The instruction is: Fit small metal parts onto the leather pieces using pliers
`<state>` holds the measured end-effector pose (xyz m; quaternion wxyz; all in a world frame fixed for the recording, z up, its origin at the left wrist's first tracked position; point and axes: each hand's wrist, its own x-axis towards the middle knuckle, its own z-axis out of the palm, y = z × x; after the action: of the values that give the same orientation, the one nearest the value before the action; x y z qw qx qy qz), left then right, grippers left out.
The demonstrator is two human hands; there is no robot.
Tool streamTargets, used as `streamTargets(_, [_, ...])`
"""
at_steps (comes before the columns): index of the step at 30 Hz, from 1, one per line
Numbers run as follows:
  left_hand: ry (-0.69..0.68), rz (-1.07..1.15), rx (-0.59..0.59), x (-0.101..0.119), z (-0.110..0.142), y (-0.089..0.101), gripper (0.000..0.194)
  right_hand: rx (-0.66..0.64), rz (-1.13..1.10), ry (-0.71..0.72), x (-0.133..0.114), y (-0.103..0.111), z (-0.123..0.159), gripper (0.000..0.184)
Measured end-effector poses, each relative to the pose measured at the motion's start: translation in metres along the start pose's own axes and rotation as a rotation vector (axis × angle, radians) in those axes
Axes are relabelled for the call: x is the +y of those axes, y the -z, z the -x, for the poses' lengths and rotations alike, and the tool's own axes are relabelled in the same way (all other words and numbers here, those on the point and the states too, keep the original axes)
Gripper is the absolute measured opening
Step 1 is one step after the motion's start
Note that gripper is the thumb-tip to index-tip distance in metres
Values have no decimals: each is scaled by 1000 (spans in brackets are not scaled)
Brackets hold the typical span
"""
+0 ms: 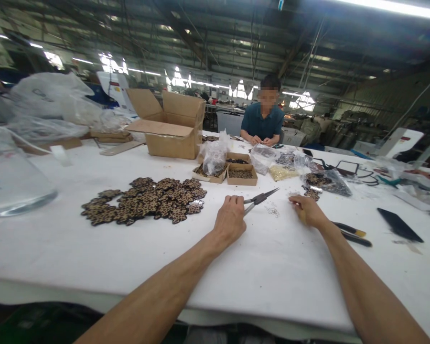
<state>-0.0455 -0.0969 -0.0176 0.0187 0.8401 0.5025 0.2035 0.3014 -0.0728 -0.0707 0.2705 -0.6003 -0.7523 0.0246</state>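
Observation:
My left hand [231, 217] is closed around the handles of long-nose pliers [260, 197], whose tips point away to the right. To the right, my right hand [308, 210] has its thumb and fingers drawn together in a pinch; whatever is between them is too small to make out. Small metal rings [272, 210] lie scattered on the white table between the two hands. Left of the pliers spreads a heap of leopard-print flower-shaped pieces [150, 198]. A second pair of pliers [353, 234], with dark handles, rests beside my right wrist.
Small cardboard trays [242, 180] of little parts stand ahead, near an open cardboard box [175, 143]. Plastic bags [284, 172] lie beyond my hands. A phone-like black slab [399, 224] is at right, a large clear jug [17, 191] at left. A co-worker [261, 119] sits opposite.

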Motion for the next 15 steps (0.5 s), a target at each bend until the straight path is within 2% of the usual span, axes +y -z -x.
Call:
streamTargets(5, [10,14,-8,-1,1,-2,55,-86,79,84,3,-4,3,50])
streamTargets(10, [-8,-2,-8,-1,0,-3,53,11,57,-17,-3,4,4,46])
streamTargets(12, [-18,-14,-2,-1,0,-3,53,-14,59,-28,-8,8,4,44])
streamTargets(15, [-18,-25,8,-1,0,-4,54,-119,10,-34,-16,15,5,33])
